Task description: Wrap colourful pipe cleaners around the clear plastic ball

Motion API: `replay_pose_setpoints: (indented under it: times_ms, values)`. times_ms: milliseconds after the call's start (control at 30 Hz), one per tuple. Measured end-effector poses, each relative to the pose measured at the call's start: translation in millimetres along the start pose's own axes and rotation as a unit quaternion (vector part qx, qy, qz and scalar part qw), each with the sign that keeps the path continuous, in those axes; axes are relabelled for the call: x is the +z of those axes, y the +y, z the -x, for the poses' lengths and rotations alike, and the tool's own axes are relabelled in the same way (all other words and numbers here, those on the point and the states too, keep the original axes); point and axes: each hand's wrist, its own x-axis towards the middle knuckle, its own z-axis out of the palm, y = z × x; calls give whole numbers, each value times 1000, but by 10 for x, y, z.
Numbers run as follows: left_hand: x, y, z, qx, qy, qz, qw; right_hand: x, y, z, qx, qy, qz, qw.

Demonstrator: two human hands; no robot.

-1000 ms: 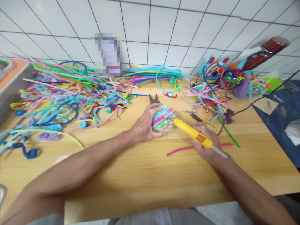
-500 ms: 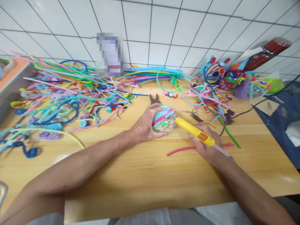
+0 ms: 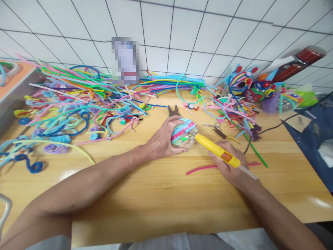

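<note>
My left hand (image 3: 165,139) is wrapped round the left side of a clear ball (image 3: 185,141) banded with blue and pink pipe cleaners. In my right hand (image 3: 230,161) is a yellow hot glue gun (image 3: 217,150), with a clear glue stick (image 3: 248,172) poking out of its back end. The gun's metal tip meets the ball's right side, by the lowest pink band; whether it touches is hard to tell. Beneath my right hand lies a loose pink pipe cleaner (image 3: 199,169). Dark-jawed pliers (image 3: 173,110) lie just behind the ball.
Pipe cleaners (image 3: 78,83) are heaped along the wall and left side. Scissors (image 3: 215,125), yellow-handled pliers (image 3: 220,133) and a green pipe cleaner (image 3: 256,151) lie to the right. Decorated figures (image 3: 240,83) and a red cylinder (image 3: 299,64) stand back right. A dark cord (image 3: 275,124) crosses there.
The whole view has shifted slightly. Both hands keep their holds, and the glue gun's tip stays at the ball's right side, a little lower against the bands.
</note>
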Motion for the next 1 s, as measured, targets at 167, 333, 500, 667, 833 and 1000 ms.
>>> replay_pose_setpoints:
  times_ms: [167,333,500,667,833,1000]
  values:
    - [-4,9,0,3,2,-3,1000,-9,16,-19,-20,4,5,1000]
    - [0,9,2,-2,0,-4,1000,-25,32,-17,-20,2,20,1000]
    - [1,1,1,-1,-1,-6,1000,-23,4,-2,-4,-11,1,1000]
    - [1,3,0,3,3,-3,1000,-30,21,-4,-3,-2,18,1000]
    - [4,5,-2,9,7,-5,1000,-28,13,1,-3,-12,14,1000]
    - [3,-2,3,3,0,-14,1000,-24,40,-27,-13,4,18,1000]
